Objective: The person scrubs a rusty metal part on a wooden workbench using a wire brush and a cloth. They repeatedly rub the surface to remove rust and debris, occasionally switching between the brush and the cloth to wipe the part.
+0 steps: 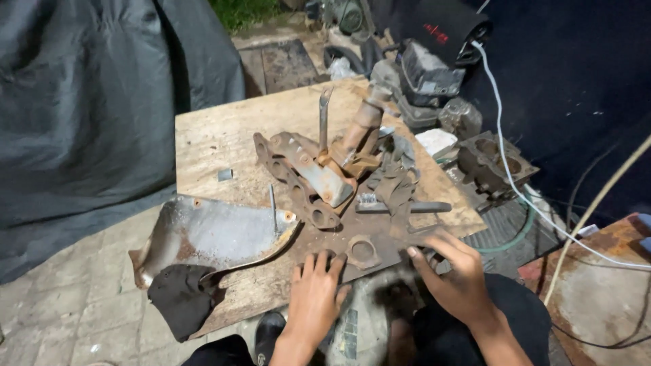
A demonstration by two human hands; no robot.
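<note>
Where both hands' grips lie released: rusty gasket (361, 251) between left hand (314, 296), right hand (456, 279).

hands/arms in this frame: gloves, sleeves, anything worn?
Both bare. Left hand and right hand show no gloves, rings or watch. Forearms are uncovered right to the frame's bottom edge, no sleeve visible. Dark clothing shows below them, on the person's lap.
</note>
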